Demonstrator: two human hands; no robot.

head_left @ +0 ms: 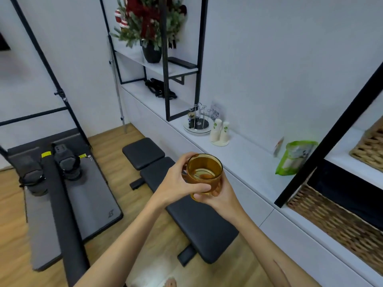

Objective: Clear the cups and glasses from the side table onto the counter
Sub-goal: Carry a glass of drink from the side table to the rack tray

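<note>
Above the black padded bench (186,204), just short of the white desk (244,160) front edge: one amber ribbed glass cup (204,175), upright, gripped by left hand (176,183) and right hand (219,197) fingers. Delivery pending; no other cups or glasses are visible, side table unseen

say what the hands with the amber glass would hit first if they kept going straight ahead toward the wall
Likely the bare white counter. The left hand and right hand hold the amber glass over the black bench, between the white bottles and green pouch. Depth is uncertain.
</note>
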